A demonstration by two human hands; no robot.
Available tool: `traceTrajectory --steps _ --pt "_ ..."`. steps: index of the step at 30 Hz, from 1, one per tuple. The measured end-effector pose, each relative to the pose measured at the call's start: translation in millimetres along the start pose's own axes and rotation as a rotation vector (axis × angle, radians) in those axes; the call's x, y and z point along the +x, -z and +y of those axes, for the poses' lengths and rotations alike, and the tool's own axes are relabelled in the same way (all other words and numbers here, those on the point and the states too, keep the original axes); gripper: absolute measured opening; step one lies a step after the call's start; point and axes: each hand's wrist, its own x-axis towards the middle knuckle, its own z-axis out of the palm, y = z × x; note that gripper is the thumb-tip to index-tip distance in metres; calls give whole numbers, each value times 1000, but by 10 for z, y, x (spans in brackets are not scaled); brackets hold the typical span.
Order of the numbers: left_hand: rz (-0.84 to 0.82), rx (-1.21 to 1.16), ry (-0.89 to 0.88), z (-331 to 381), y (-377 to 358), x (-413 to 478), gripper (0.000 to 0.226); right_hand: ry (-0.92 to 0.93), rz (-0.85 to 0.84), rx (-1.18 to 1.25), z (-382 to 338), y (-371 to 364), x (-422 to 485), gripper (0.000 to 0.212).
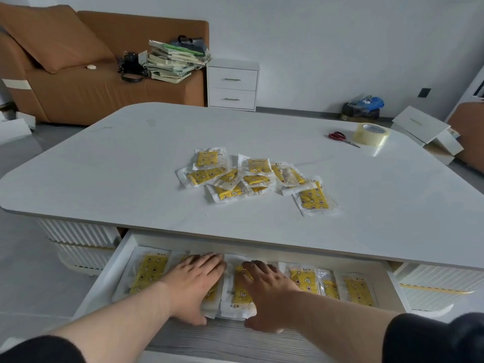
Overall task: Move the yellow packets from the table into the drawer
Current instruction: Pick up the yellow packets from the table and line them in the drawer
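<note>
Open drawer [104, 279] under the counter's [117, 166] near edge, holding a row of yellow packets [149, 273] laid flat. The left hand [195, 281] and right hand [267, 284], fingers straight, are pressed on the middle ones, apparently to level them. A loose pile [251, 179] is left mid-counter.

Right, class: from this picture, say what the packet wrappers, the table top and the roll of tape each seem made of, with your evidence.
The packet wrappers are probably thin translucent plastic film: they glint and the yellow contents show through. The table top is smooth, white and faintly glossy, perhaps laminate or stone-look; it reflects the tape. The roll of tape is clear, yellowish, glossy plastic.
</note>
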Motion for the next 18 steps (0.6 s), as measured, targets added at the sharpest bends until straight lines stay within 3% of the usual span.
traceTrajectory --steps 11,18 --pt "-12 -60 95 1 -35 61 109 -33 50 17 -38 -31 69 76" --pt "-39 -111 98 -13 -6 61 119 -54 30 41 -30 -33 85 87"
